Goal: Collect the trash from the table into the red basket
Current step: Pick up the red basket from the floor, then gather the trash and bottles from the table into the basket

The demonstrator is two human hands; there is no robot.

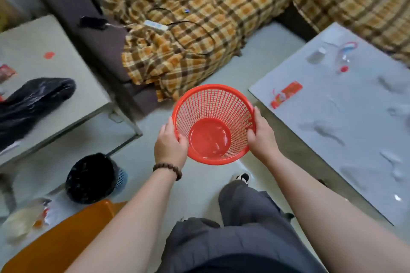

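I hold the empty red mesh basket (213,104) above the floor with both hands. My left hand (169,143) grips its left rim and my right hand (261,133) grips its right rim. To the right stands a grey table (315,104). On it lie a red wrapper (286,94), a crushed clear plastic bottle with a red cap (343,57), a small clear cup (316,55) and several pale crumpled scraps (324,131).
A low table (55,55) at left carries a black bag (33,99) and red scraps. A black-lined bin (93,178) stands on the floor beside an orange stool (66,235). A sofa with a plaid blanket (199,29) lies ahead.
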